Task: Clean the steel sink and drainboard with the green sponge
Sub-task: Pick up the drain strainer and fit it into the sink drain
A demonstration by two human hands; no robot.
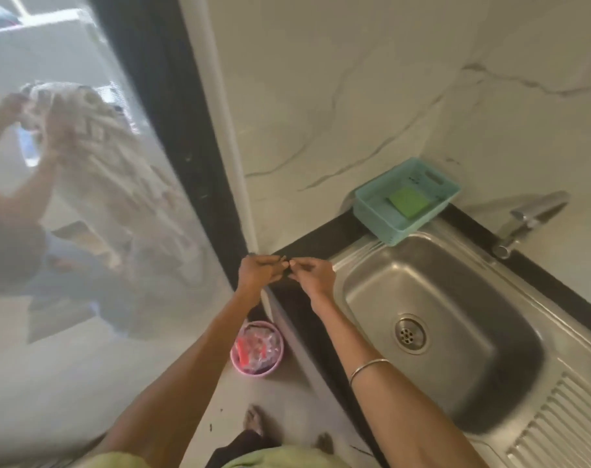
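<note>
Sponge [409,202] in basket [375,211] behind sink [439,298]; drainboard [557,417] right.

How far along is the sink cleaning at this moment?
Nothing looks done yet. The green sponge lies in the teal basket behind the sink, untouched. The left hand and right hand meet fingertips over the dark counter edge, holding nothing visible. Fetching the sponge and scrubbing the sink and drainboard remain.
</note>
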